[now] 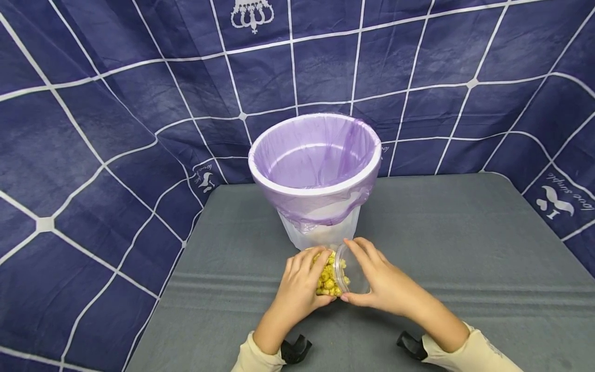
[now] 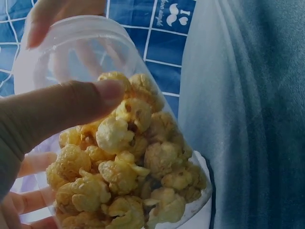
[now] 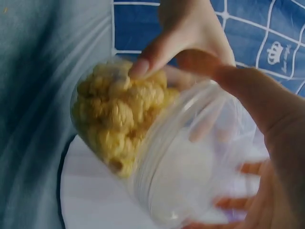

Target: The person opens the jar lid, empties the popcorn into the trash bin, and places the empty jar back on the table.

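A clear plastic jar [image 1: 341, 271] lies tilted sideways between both hands, in front of the bin. Yellow popcorn [image 2: 121, 171] fills its left part. My left hand [image 1: 297, 284] grips that part, thumb across the near wall. My right hand [image 1: 388, 285] curls round the clear right end, fingers on the far side and thumb below. In the right wrist view, ridged rings [image 3: 159, 148] circle the jar between the popcorn and a see-through part without popcorn. Whether this part is a lid or a second container, I cannot tell.
Just beyond the hands stands a white bin [image 1: 316, 191] lined with a thin purple bag [image 1: 297, 155]. Grey cloth [image 1: 446, 232] covers the table. Blue curtains [image 1: 418, 67] with white grid lines hang behind and at both sides. Black straps [image 1: 296, 350] sit at the wrists.
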Demonstrator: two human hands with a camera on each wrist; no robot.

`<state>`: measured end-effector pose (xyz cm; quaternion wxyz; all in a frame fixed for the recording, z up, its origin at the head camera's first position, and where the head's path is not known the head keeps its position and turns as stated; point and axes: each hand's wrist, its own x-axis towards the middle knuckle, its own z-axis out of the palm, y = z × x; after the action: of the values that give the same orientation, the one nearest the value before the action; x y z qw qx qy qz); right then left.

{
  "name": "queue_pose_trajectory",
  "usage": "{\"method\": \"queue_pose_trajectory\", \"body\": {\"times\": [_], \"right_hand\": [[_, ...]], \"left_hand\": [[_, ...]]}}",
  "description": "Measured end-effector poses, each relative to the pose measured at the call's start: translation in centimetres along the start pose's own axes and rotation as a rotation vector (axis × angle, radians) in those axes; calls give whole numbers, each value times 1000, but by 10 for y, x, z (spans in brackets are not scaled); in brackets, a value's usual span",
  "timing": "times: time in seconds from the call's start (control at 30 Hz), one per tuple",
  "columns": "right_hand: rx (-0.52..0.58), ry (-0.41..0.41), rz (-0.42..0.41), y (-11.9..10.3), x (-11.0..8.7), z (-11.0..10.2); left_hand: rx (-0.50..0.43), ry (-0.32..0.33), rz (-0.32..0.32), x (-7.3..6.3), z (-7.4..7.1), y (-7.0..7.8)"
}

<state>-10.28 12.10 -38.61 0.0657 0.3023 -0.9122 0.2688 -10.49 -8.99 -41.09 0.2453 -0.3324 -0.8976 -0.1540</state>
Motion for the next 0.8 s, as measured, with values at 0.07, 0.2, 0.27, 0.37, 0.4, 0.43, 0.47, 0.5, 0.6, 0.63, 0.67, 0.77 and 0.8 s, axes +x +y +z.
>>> {"method": "queue_pose_trajectory", "body": {"times": [0.07, 0.2, 0.27, 0.37, 0.4, 0.43, 0.47, 0.5, 0.6, 0.63, 0.67, 0.77, 0.8], "right_hand": [[-11, 3, -109, 4, 1, -1], [-10, -9, -190, 7, 1, -2], [14, -15, -123, 5, 0, -2], [63, -2, 41, -1, 0, -2], [78, -1, 97, -3, 0, -2], [84, -2, 140, -4, 0, -2], [87, -2, 174, -5, 0, -2], [93, -3, 195, -5, 1, -2], [101, -6, 185, -4, 1, -2], [98, -4, 160, -3, 1, -2], [101, -1, 131, -1, 1, -3], [84, 14, 14, 4, 1, -4], [76, 18, -27, 6, 1, -5]], "left_hand": [[1, 0, 0, -1, 0, -1], [7, 8, 6, -2, 0, -1], [6, 10, 8, -1, 1, -2], [0, 13, 10, 0, 1, -1], [-1, 11, 9, 0, 1, -1], [-2, 11, 10, 1, 2, -1], [-3, 8, 10, 1, 2, -1], [-5, 6, 13, 1, 2, -1], [-7, -5, 15, 1, 2, 0], [-7, -9, 15, 1, 2, 0], [-7, -10, 15, 1, 2, 0], [-4, -14, 11, 1, 1, 0], [-3, -16, 9, 2, 1, 0]]}}
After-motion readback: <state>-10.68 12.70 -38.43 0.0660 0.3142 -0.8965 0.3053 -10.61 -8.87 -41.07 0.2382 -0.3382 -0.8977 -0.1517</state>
